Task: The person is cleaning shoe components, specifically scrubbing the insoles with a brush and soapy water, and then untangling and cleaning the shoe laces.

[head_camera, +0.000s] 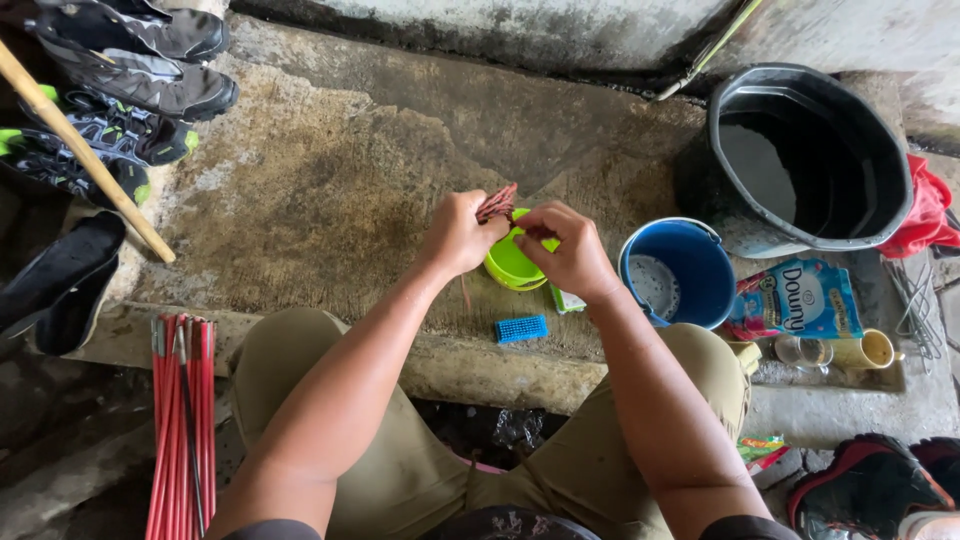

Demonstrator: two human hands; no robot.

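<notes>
Shoelaces (497, 203), reddish-brown and bunched, sit pinched between both hands just above a lime-green bowl (512, 262) on the wet concrete slab (330, 170). The left hand (457, 235) is clenched around the bundle, its free end fanning up past the knuckles; the right hand (570, 250) grips the other part of the lace with fingers curled, thumb side toward the left hand. As far as it shows, the bundle's long axis runs from lower right to upper left, its loose tip pointing up and away from the person.

Judging by the look of things, the washing is in an early-to-middle stage: the laces are in hand over the bowl, while the dark shoes (130, 70) lie far off beyond the left hand, apparently not yet handled. Whether the bowl holds water or soap I cannot tell.

Just below the hands, toward the person, lies a small blue brush (521, 328). Beside the right hand stands a blue bucket (680, 272), beyond it a big black tub (810, 160), and near those a blue detergent pouch (800, 298). A bundle of red rods (182, 420) lies below the left forearm.
</notes>
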